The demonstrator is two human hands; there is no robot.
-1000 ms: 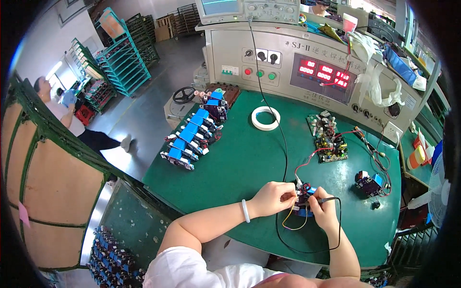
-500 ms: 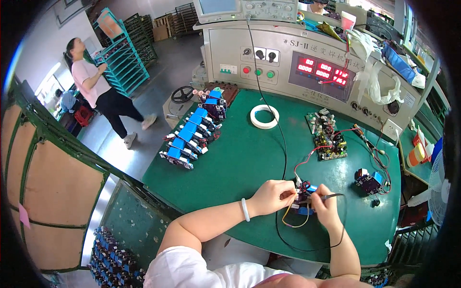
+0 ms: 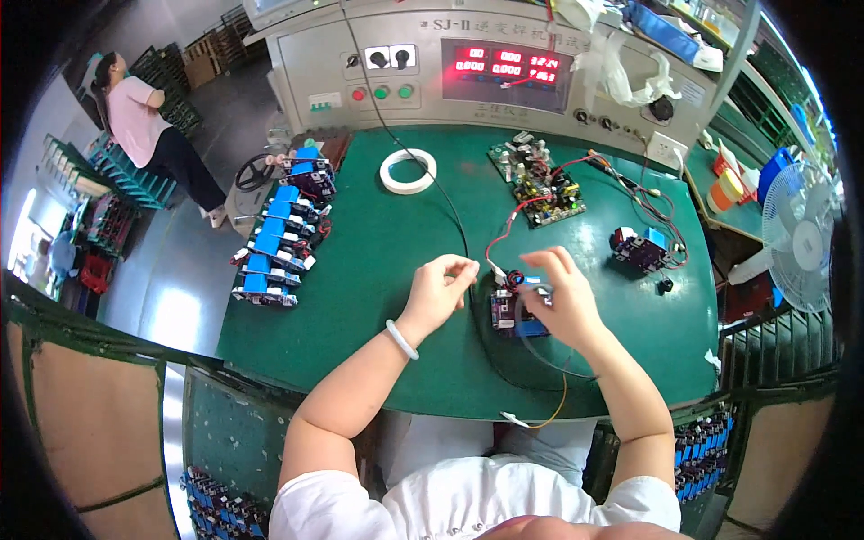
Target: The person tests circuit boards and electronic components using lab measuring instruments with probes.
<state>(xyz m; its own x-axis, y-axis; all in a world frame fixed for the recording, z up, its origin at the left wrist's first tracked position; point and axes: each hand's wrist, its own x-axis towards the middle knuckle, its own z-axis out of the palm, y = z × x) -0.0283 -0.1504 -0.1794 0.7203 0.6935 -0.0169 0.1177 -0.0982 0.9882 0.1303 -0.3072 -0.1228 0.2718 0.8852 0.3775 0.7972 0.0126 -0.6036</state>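
My left hand is closed in a pinch left of a small circuit board with blue parts and a dark coil. Whatever its fingertips hold, if anything, is too small to make out. Over the board's right side is my right hand, its fingers partly smeared. It seems to keep hold of a slim grey probe, mostly hidden under the fingers. A dark cable loops out below this hand. A yellow lead with a white clip lies at the table's front edge. A red wire reaches the small board.
A larger circuit board lies behind, a tape roll left of it. Several blue-topped boards line the left; another sits right, by loose wires. A test console backs the green table. A person stands far left.
My hands have drawn apart, the left off the small board. The yellow lead has come away from the board toward the front edge. The view has shifted, and the person has walked farther off.
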